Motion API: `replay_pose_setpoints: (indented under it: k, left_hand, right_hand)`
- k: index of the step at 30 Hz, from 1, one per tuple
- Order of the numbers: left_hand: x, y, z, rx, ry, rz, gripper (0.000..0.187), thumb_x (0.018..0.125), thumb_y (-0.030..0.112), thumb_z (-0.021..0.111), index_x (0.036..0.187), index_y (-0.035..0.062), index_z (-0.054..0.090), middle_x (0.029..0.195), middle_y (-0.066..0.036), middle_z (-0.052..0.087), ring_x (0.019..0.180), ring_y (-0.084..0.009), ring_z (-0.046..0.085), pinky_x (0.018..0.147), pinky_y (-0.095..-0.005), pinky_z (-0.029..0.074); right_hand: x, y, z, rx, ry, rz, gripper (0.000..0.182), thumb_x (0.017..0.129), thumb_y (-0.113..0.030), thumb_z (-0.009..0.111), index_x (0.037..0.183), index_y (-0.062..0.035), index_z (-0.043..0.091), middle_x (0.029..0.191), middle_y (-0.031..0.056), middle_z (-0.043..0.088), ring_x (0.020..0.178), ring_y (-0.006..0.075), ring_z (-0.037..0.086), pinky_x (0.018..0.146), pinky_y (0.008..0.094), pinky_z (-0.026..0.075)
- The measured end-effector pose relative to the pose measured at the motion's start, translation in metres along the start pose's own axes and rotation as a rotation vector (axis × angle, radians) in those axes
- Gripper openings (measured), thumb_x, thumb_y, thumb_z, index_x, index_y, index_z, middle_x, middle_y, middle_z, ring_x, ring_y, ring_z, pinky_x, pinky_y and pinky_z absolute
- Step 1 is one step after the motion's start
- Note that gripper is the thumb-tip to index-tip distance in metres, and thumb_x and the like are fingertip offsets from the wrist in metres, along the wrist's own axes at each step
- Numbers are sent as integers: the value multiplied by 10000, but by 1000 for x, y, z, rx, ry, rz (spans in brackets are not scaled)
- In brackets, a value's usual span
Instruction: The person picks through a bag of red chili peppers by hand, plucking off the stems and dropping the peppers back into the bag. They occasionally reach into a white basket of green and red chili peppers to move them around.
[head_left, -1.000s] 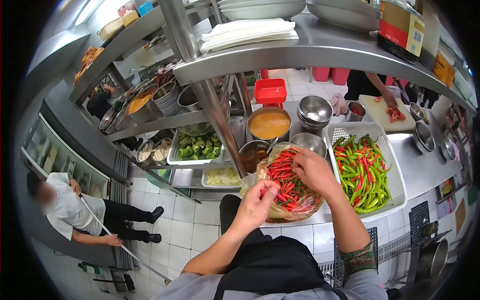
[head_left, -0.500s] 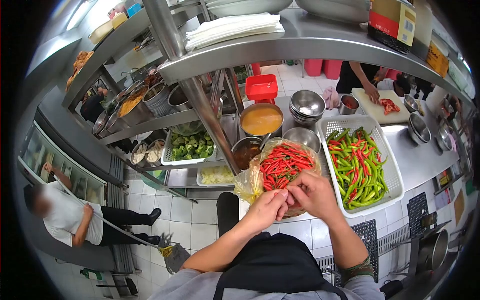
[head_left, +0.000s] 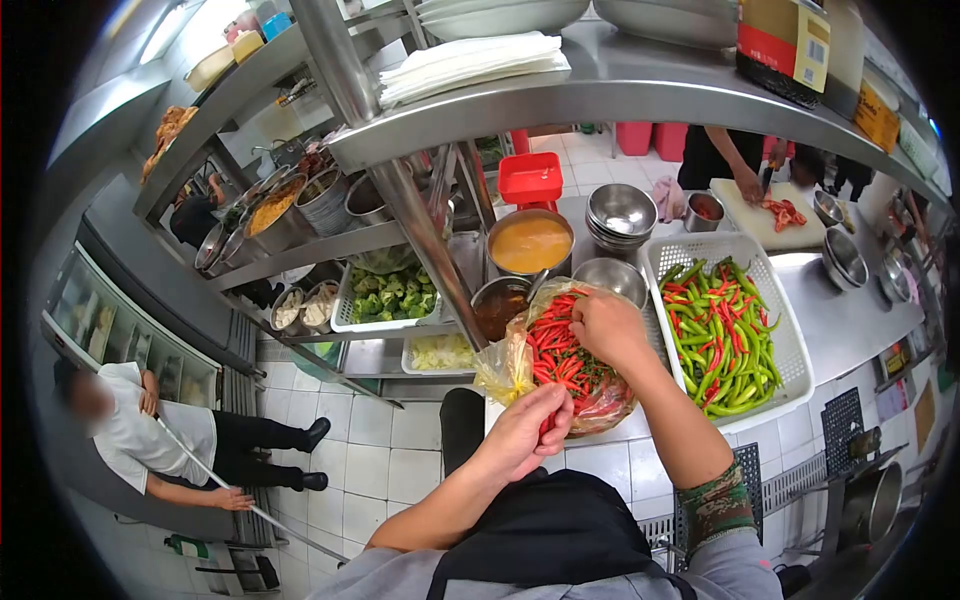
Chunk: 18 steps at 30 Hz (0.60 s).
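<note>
Near my body, my left hand (head_left: pixel 528 428) is closed, with a bit of red chili pepper showing between thumb and fingers. My right hand (head_left: pixel 612 330) reaches over the clear plastic bag (head_left: pixel 512 362), fingers curled down among the red chili peppers (head_left: pixel 558 340); what its fingertips pinch is hidden. Green stems show in the lower part of the pile. Right of the bag stands a white perforated basket (head_left: pixel 797 372) of long green peppers (head_left: pixel 735 345) mixed with red ones.
Behind the bag stand a pot of orange liquid (head_left: pixel 531 244), stacked steel bowls (head_left: pixel 622 212) and a red container (head_left: pixel 531 178). A steel post (head_left: pixel 425 235) and overhead shelf (head_left: pixel 640 85) frame the counter. One person (head_left: pixel 150 420) holds a pole at left; another's hand (head_left: pixel 748 183) works at a cutting board (head_left: pixel 775 235).
My hands have parted: the right moved up and forward onto the chilies, while the left stayed near my body. The person at left has shifted the pole.
</note>
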<state>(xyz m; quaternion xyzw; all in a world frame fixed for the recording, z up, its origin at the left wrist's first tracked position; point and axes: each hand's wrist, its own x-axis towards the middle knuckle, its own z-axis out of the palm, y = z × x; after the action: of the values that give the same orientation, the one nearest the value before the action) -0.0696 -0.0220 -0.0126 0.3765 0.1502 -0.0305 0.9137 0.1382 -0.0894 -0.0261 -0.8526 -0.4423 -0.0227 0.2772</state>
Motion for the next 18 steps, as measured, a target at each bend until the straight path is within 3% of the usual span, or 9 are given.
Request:
replay_pose_setpoints:
  k: [2,6,9,12,15,18]
  left_hand:
    - [-2,3,-5,-115,-34,5,279,1072,317,401,941,94,506,781,3,451,577,-75,369,469,-204,287]
    - [1,4,-11,-193,41,26,346,1070,384,378,923,97,505,796,-2,442,590,-84,363,464,-205,281]
    - [7,5,-7,-184,67,58,380,1069,415,368,917,96,509,801,-4,446,604,-91,378,461,-209,281]
    - [8,6,6,-97,54,1,423,1068,454,347,915,97,513,776,-4,444,591,-98,381,464,-215,288]
    - [11,-7,14,-60,-45,-90,413,1074,433,361,933,85,530,734,2,449,558,-80,364,441,-216,262]
    - [15,-20,20,-150,-81,-140,406,1070,448,377,850,121,475,689,20,402,548,-74,347,445,-216,257]
  right_hand:
    - [6,-1,-1,37,-42,15,156,798,-145,709,889,-19,707,870,165,672,836,341,658,767,426,519]
    - [4,4,-30,496,41,-9,105,837,-134,708,876,-39,687,840,120,706,737,259,691,676,378,524]
    - [-19,-6,-73,800,-116,30,97,881,-96,701,875,-9,658,802,50,688,712,120,662,618,296,506]
    - [-56,-20,-93,1155,-372,147,96,909,-66,692,874,5,636,773,-7,645,709,31,602,588,226,470]
    - [-84,-23,-77,1174,-336,108,88,912,-56,690,861,-11,635,794,-9,650,672,37,588,574,219,459]
    - [-98,-25,-72,851,-191,-1,112,872,-61,726,838,-16,628,793,33,637,626,81,583,560,244,453]
